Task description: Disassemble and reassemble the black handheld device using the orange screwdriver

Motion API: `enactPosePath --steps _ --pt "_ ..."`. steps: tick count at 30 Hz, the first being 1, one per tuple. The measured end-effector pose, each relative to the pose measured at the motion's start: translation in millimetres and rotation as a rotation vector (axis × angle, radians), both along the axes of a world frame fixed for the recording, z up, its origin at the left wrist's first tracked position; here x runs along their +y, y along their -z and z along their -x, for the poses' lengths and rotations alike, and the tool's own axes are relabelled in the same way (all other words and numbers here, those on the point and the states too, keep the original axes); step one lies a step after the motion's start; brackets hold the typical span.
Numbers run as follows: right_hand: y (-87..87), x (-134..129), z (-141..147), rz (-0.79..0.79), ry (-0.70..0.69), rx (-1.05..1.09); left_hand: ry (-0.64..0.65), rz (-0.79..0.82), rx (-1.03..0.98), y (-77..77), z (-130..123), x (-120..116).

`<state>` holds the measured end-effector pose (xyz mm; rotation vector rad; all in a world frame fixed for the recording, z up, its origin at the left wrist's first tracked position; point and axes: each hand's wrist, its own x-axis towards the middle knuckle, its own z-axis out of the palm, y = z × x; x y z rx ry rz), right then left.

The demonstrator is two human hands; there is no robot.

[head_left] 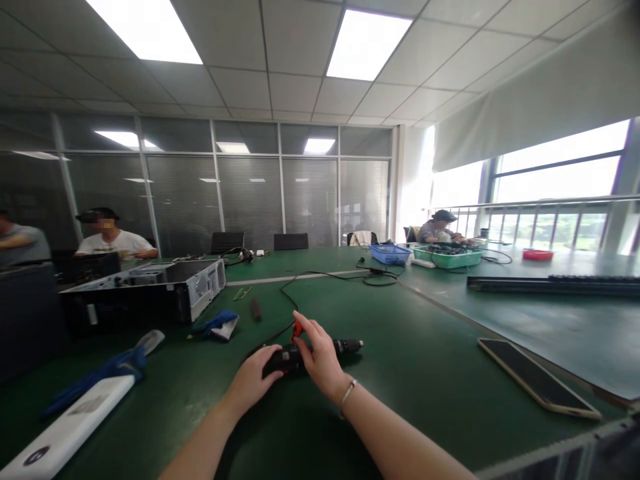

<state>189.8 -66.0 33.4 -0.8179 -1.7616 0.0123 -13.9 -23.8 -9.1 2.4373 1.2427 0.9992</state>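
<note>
A black corded power tool lies on the green table, its metal tip pointing right. My left hand is wrapped round the tool's left end. Over the middle of the tool, my right hand pinches a small red and black part between thumb and fingers. Whether that part is joined to the tool is hard to tell. A black cable runs from the tool's left end, behind my hands, to the far side of the table.
An open computer case stands at the left, near blue gloves and a white box-like device. A tablet lies at the right. Farther back are a blue basket, a green basket and several seated people.
</note>
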Motion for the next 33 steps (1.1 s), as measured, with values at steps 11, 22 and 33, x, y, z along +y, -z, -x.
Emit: enactPosePath --steps 11,22,33 --pt "-1.0 -1.0 1.4 -0.003 -0.005 0.015 0.0 0.013 0.001 -6.1 -1.3 -5.3" --pt "-2.4 -1.8 2.3 -0.016 -0.011 0.031 -0.002 0.001 0.004 -0.5 -0.1 0.0" --pt "-4.7 -5.1 2.1 -0.055 0.018 -0.009 0.004 -0.005 -0.006 1.7 1.5 3.1"
